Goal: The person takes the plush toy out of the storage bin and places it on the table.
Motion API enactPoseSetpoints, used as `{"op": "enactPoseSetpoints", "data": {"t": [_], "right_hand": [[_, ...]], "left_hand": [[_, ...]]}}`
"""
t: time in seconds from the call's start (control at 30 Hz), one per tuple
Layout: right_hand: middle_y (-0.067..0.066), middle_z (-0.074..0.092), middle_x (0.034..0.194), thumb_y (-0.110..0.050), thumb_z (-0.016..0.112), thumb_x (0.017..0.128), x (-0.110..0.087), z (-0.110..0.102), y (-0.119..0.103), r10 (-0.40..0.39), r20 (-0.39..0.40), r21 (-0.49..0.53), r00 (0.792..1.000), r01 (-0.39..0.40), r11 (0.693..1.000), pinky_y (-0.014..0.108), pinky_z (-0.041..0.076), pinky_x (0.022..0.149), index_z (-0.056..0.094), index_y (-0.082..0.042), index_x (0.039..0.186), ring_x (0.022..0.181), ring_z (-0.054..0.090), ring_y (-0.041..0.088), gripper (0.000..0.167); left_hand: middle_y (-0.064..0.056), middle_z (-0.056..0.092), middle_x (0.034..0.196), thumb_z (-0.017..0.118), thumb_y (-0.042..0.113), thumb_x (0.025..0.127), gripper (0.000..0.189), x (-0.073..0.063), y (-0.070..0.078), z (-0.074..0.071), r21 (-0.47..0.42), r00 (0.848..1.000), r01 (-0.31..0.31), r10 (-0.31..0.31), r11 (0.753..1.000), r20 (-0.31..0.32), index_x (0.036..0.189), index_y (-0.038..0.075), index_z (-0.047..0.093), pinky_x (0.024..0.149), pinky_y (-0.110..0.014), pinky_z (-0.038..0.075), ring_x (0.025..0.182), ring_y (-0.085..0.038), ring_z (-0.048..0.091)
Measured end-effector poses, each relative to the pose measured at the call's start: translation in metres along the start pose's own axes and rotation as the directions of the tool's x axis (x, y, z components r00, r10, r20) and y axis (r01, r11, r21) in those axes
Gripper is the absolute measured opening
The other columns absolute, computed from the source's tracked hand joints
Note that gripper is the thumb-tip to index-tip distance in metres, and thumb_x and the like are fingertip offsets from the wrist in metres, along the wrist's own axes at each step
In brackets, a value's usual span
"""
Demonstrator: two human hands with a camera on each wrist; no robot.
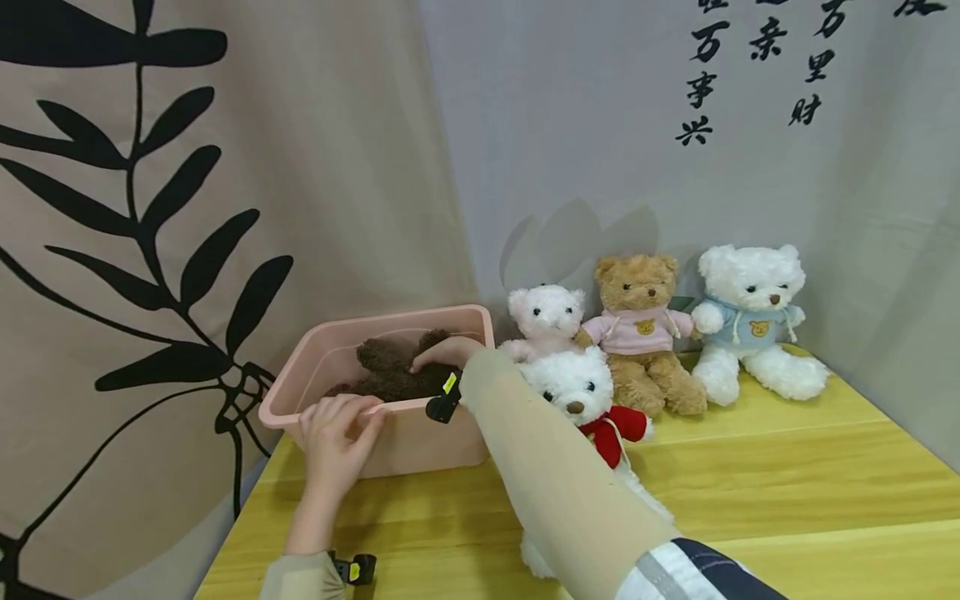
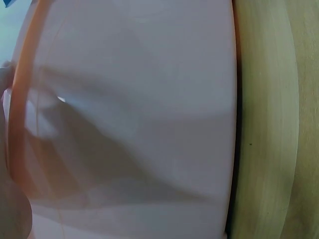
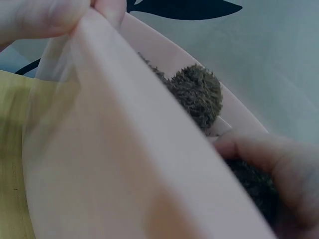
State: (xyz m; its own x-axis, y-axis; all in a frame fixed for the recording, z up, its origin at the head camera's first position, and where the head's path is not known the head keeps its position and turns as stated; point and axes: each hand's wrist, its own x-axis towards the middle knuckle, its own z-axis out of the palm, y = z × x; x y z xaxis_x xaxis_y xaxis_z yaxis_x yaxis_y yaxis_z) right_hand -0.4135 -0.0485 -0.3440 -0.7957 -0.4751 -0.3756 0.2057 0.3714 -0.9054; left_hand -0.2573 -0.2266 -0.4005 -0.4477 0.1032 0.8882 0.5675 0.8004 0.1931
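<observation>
Brown bear [image 1: 393, 375]: dark plush toy, lying inside the pink bin [image 1: 420, 446], under the right hand [image 1: 442, 354], whose fingers are laid curled over its back; whether they are clamped cannot be told. Bin rim: gripped at the near edge by the left hand [image 1: 337, 433], fingers hooked over the lip, thumb outside. Handling, as judged: light, soft, compressible, not slippery or fragile; best taken round the torso beneath the fingertips, not by an ear.
</observation>
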Motion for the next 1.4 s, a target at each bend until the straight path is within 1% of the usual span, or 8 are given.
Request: {"op": "enactPoseSetpoints", "data": {"t": [0.03,0.2,0.47,0.6,0.73,1.07,1.23,1.4], "right_hand": [[0.006,0.034,0.153,-0.028,0.067,0.085,-0.012,0.003,-0.003,-0.012,-0.027,-0.17,1.0,0.007,0.985,0.037,0.028,0.11,0.053,-0.003,0.134,0.137,0.034,0.024,0.057],[0.008,0.051,0.136,-0.02,0.065,0.083,-0.032,0.006,-0.006,-0.107,0.029,-0.298,0.994,0.111,0.948,0.036,0.03,0.108,0.069,-0.002,0.094,0.125,0.044,0.024,0.021],[0.009,0.019,0.159,-0.045,0.075,0.079,-0.023,0.002,-0.007,-0.172,-0.155,-0.192,0.973,0.142,0.971,0.044,0.025,0.112,0.022,-0.01,0.154,0.144,0.021,0.028,0.099],[0.007,0.012,0.161,-0.051,0.066,0.086,-0.032,-0.006,-0.022,-0.176,-0.173,-0.172,0.969,0.146,0.974,0.044,0.021,0.114,0.021,-0.012,0.155,0.146,0.015,0.027,0.092],[0.008,0.027,0.157,-0.055,0.061,0.088,-0.054,-0.021,-0.055,-0.22,-0.218,-0.359,0.951,0.131,0.924,0.042,0.028,0.11,0.034,-0.011,0.151,0.14,0.031,0.027,0.081],[0.013,0.029,0.154,-0.056,0.054,0.09,-0.107,-0.044,-0.122,-0.176,-0.293,-0.764,0.94,-0.119,0.634,0.042,0.037,0.104,0.028,-0.012,0.153,0.136,0.035,0.033,0.081],[0.013,0.015,0.16,-0.055,0.051,0.091,-0.102,-0.043,-0.109,-0.108,-0.264,-0.761,0.958,-0.138,0.634,0.045,0.03,0.109,0.01,-0.019,0.157,0.142,0.023,0.035,0.086],[0.011,0.035,0.151,-0.053,0.055,0.092,-0.091,-0.043,-0.09,-0.292,-0.157,-0.745,0.944,0.081,0.663,0.046,0.047,0.088,0.031,-0.023,0.149,0.129,0.042,0.034,0.069]], "left_hand": [[-0.003,0.067,0.088,0.073,0.028,0.086,0.018,-0.001,0.0,-0.001,0.002,1.0,0.003,-0.003,1.0,0.005,0.093,0.011,0.073,0.086,-0.048,0.028,0.084,-0.025,0.054],[-0.002,0.067,0.088,0.074,0.026,0.084,0.016,-0.003,0.0,-0.003,0.011,1.0,0.001,-0.001,1.0,0.01,0.093,0.012,0.072,0.086,-0.048,0.028,0.083,-0.024,0.054],[-0.001,0.066,0.088,0.076,0.021,0.082,0.015,0.006,0.001,0.0,-0.014,1.0,-0.007,0.007,1.0,0.017,0.094,0.012,0.072,0.085,-0.047,0.029,0.079,-0.022,0.052],[-0.002,0.066,0.088,0.076,0.02,0.083,0.015,0.01,0.002,0.003,-0.032,1.0,-0.012,0.012,0.999,0.002,0.094,0.012,0.073,0.084,-0.048,0.028,0.079,-0.023,0.052],[-0.001,0.066,0.087,0.077,0.019,0.081,0.014,0.009,0.001,0.005,-0.033,1.0,-0.004,0.004,0.999,0.0,0.094,0.013,0.073,0.084,-0.048,0.028,0.079,-0.023,0.052],[-0.003,0.067,0.089,0.078,0.016,0.079,0.017,0.007,-0.002,-0.001,-0.014,1.0,0.011,-0.011,1.0,-0.011,0.094,0.011,0.072,0.086,-0.051,0.027,0.081,-0.024,0.053],[-0.002,0.067,0.088,0.077,0.017,0.08,0.016,0.002,-0.001,-0.001,-0.017,1.0,0.019,-0.019,1.0,-0.002,0.094,0.011,0.072,0.085,-0.051,0.028,0.08,-0.024,0.053],[-0.002,0.067,0.089,0.077,0.018,0.081,0.016,0.0,0.0,0.0,-0.014,1.0,0.021,-0.021,1.0,0.003,0.095,0.011,0.073,0.085,-0.051,0.028,0.081,-0.024,0.053]]}}
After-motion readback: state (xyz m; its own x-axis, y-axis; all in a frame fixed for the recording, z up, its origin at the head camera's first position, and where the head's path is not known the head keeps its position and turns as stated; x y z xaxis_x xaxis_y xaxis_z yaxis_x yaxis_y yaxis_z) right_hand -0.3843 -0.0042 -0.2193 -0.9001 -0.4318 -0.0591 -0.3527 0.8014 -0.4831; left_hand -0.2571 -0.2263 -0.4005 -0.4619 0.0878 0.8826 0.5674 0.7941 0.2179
